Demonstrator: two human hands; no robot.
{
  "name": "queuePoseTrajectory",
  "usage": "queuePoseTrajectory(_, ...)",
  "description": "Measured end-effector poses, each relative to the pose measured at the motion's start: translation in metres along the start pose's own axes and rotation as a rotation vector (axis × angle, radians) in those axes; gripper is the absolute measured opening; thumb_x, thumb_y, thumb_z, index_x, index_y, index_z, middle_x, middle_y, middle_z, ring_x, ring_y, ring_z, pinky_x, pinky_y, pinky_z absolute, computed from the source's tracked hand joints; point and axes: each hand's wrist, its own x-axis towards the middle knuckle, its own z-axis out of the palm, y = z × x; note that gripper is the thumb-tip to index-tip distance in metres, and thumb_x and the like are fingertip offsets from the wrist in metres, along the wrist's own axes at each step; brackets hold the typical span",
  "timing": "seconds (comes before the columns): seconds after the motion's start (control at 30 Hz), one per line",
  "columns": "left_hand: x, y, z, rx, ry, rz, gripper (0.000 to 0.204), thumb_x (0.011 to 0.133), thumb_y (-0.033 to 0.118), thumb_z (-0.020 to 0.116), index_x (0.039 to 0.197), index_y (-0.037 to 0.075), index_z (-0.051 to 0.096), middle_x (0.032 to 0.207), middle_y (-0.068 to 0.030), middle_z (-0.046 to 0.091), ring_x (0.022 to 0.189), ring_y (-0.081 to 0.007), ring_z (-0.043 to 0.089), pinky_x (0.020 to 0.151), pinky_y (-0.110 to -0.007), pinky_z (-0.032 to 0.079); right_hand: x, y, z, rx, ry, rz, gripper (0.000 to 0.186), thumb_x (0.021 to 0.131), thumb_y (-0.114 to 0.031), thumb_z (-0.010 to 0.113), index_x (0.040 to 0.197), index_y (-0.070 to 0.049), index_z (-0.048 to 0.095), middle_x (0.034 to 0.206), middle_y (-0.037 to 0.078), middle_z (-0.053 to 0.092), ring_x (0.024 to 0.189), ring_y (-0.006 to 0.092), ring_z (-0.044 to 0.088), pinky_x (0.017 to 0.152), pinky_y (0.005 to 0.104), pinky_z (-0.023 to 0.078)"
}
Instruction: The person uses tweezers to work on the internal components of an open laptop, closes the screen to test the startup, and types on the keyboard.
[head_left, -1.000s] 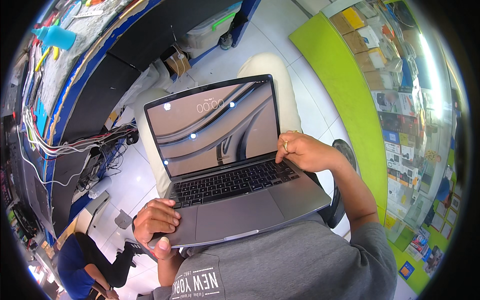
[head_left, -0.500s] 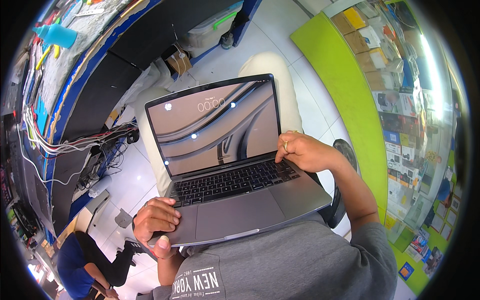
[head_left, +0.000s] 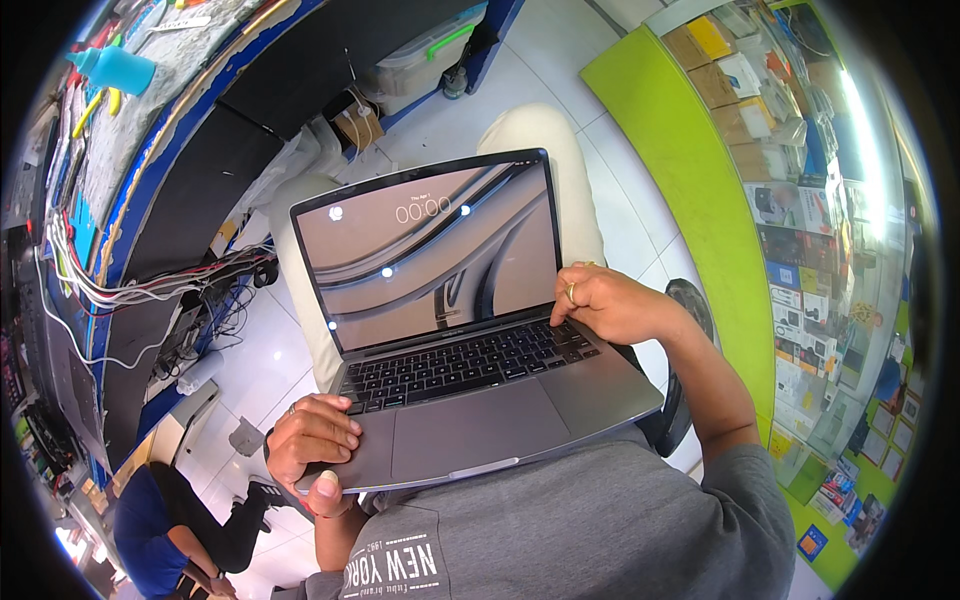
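An opened grey laptop rests across my lap, tilted, with its screen lit. The screen shows a clock over a picture of curved bands, with bright light reflections. At the laptop's front left corner my left hand is closed, fingers on the palm rest and thumb at the front edge. My right hand is bent over the upper right of the black keyboard, beside the screen's lower right corner. One bent fingertip touches the keys there, and the other fingers are curled, partly hidden.
A cluttered workbench with a blue bottle stands at the left, cables hanging beside it. Along the right runs a green-edged glass display case with boxed goods. Another person is low at the bottom left.
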Motion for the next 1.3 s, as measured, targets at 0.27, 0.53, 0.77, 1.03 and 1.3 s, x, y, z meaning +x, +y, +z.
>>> queuePoseTrajectory(0.27, 0.001, 0.001, 0.000, -0.006, -0.009, 0.000, 0.034, 0.082, 0.039, 0.069, 0.070, 0.007, 0.063, 0.066, -0.0094, 0.065, 0.066, -0.0253, 0.068, 0.080, -0.046, 0.057, 0.001, 0.002, 0.002, -0.015, -0.007, -0.003, 0.028, 0.094, 0.003, 0.055, 0.104, -0.002, 0.080, 0.107, 0.013, 0.067, 0.117, 0.0325, 0.060, 0.106, 0.0400, 0.048)
queuePoseTrajectory(0.53, 0.002, 0.002, -0.001, 0.000, -0.017, 0.002, 0.034, 0.083, 0.038, 0.069, 0.070, 0.007, 0.063, 0.067, -0.0096, 0.065, 0.066, -0.0255, 0.068, 0.080, -0.046, 0.057, 0.002, 0.002, 0.001, -0.027, -0.017, 0.003, 0.028, 0.093, 0.002, 0.055, 0.104, -0.002, 0.081, 0.107, 0.013, 0.068, 0.117, 0.0331, 0.060, 0.106, 0.0404, 0.047)
queuePoseTrajectory(0.77, 0.001, 0.001, -0.002, 0.000, -0.025, 0.010, 0.033, 0.083, 0.037, 0.068, 0.071, 0.007, 0.064, 0.067, -0.0097, 0.066, 0.066, -0.0260, 0.068, 0.080, -0.046, 0.058, 0.002, 0.002, 0.001, -0.033, -0.018, -0.010, 0.028, 0.094, 0.002, 0.055, 0.105, -0.003, 0.081, 0.107, 0.014, 0.067, 0.117, 0.0335, 0.060, 0.106, 0.0409, 0.047)
queuePoseTrajectory(1.03, 0.004, 0.001, -0.002, -0.004, -0.048, 0.031, 0.032, 0.084, 0.036, 0.068, 0.072, 0.006, 0.064, 0.067, -0.0098, 0.066, 0.066, -0.0261, 0.068, 0.079, -0.046, 0.058, 0.001, 0.002, -0.003, -0.057, -0.046, -0.021, 0.026, 0.096, 0.000, 0.055, 0.106, -0.002, 0.079, 0.107, 0.014, 0.067, 0.115, 0.0337, 0.061, 0.105, 0.0414, 0.048)
queuePoseTrajectory(1.3, 0.008, 0.001, -0.006, -0.021, -0.107, 0.069, 0.027, 0.085, 0.029, 0.068, 0.074, 0.004, 0.065, 0.069, -0.0106, 0.067, 0.067, -0.0261, 0.069, 0.078, -0.046, 0.060, -0.044, -0.109, -0.029, -0.110, 0.088, -0.433, 0.040, 0.100, -0.026, 0.068, 0.129, 0.002, 0.065, 0.112, 0.017, 0.066, 0.112, 0.0349, 0.062, 0.100, 0.0484, 0.049)
